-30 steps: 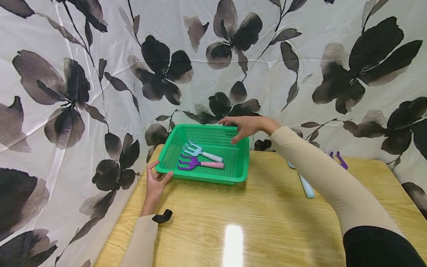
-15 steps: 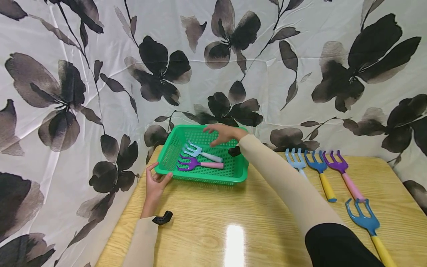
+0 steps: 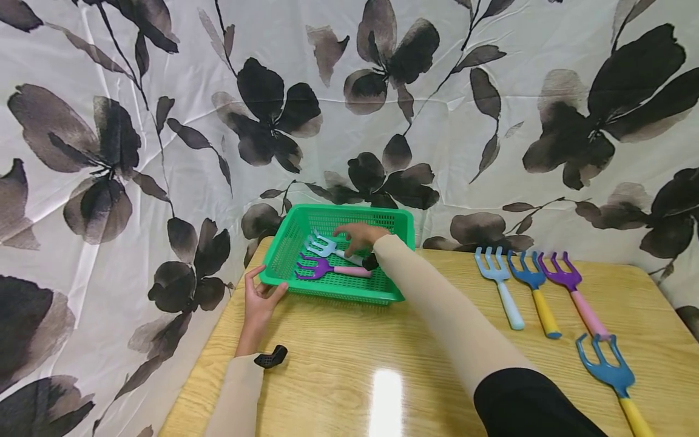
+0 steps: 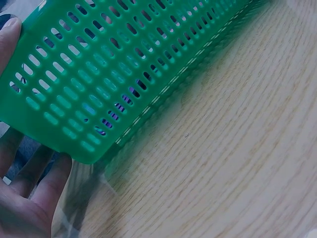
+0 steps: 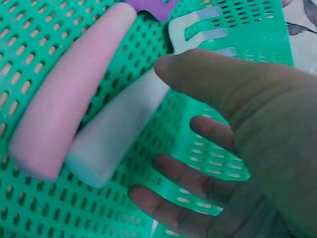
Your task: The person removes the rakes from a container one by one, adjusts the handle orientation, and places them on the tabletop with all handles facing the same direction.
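My left hand (image 3: pixel 258 308) grips the near left corner of a green perforated plastic basket (image 3: pixel 333 292); in the left wrist view its thumb (image 4: pixel 7 39) lies at the rim and its fingers are against the basket's end. Two toy-like hand forks lie inside: a light blue one (image 3: pixel 322 246) and a purple one (image 3: pixel 319 269) with a pink handle (image 5: pixel 74 91). My right hand (image 3: pixel 361 235) is inside the basket, over the light blue fork. Its fingers are spread and loosely bent, with the thumb tip beside or over that fork's handle (image 5: pixel 119 129). Contact there cannot be told.
Right of the basket, several hand forks lie on the wooden table (image 3: pixel 322 352): a light blue one (image 3: pixel 503 288), a blue one with yellow handle (image 3: pixel 537 294), a purple one (image 3: pixel 573 291) and a nearer blue one (image 3: pixel 611 373). A floral cloth (image 3: pixel 448 139) hangs behind.
My right hand has moved left and down from the basket's far right rim to the light blue fork inside. That arm uncovers the forks at right. The left hand keeps hold of the corner.
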Action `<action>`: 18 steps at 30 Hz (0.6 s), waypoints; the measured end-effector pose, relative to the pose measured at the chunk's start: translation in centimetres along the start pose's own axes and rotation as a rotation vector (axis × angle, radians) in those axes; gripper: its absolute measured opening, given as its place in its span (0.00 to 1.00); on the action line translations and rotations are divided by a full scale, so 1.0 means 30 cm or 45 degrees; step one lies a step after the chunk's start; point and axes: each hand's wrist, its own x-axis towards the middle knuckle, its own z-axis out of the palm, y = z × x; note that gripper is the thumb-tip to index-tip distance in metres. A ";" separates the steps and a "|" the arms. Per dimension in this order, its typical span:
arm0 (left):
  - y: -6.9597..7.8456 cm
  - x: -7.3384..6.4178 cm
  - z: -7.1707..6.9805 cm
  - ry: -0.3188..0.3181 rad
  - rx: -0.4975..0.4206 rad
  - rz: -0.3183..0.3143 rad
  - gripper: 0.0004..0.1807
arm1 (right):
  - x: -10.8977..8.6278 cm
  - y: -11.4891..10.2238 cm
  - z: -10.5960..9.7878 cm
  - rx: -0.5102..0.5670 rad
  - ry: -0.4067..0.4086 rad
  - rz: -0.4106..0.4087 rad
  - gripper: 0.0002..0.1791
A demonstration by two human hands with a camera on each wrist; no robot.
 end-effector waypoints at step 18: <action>-0.019 0.009 -0.001 0.009 0.032 0.041 0.40 | 0.050 0.008 0.052 -0.170 0.018 0.041 0.31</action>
